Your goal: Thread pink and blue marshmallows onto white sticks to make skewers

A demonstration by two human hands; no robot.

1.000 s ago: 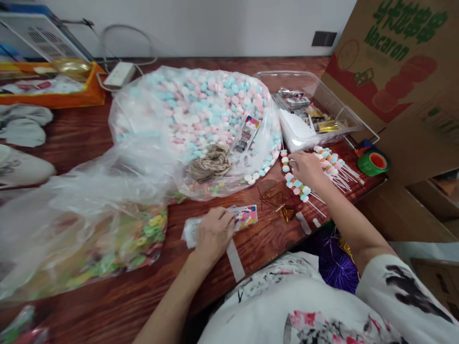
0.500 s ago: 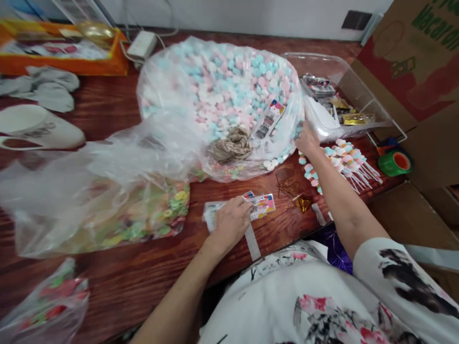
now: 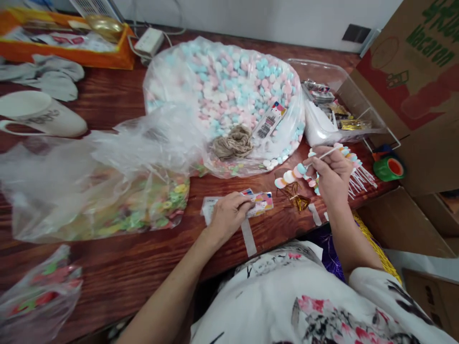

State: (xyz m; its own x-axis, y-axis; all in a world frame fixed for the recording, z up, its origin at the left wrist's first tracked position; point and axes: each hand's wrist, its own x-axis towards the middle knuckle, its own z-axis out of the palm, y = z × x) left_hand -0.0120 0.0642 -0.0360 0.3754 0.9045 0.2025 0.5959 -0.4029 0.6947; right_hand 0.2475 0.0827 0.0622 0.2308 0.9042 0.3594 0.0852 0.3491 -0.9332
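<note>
In my right hand (image 3: 333, 174) is a candy skewer (image 3: 289, 177), pinched by its white stick; pastel blue, white, pink and orange marshmallow-like pieces are threaded along its far part, pointing left. Below and behind that hand lies a pile of similar skewers (image 3: 361, 179), their white sticks toward me. My left hand (image 3: 229, 212) rests on a small stack of clear printed plastic bags (image 3: 264, 203), thumb and forefinger closed at the top bag's edge. Gold twist ties (image 3: 299, 202) lie between the two hands.
Behind is a big clear bag of pastel candies (image 3: 229, 81) with a tan cloth bundle (image 3: 234, 142) on it. A bag of fruit-coloured candies (image 3: 154, 205) and a white mug (image 3: 39, 113) are left. A clear bin (image 3: 380, 130), green tape (image 3: 383, 170) and carton (image 3: 423, 95) stand right.
My right hand has come back from beside the big candy bag toward me and now holds up a skewer. My left hand stays on the printed bags, its fingers closer at the edge.
</note>
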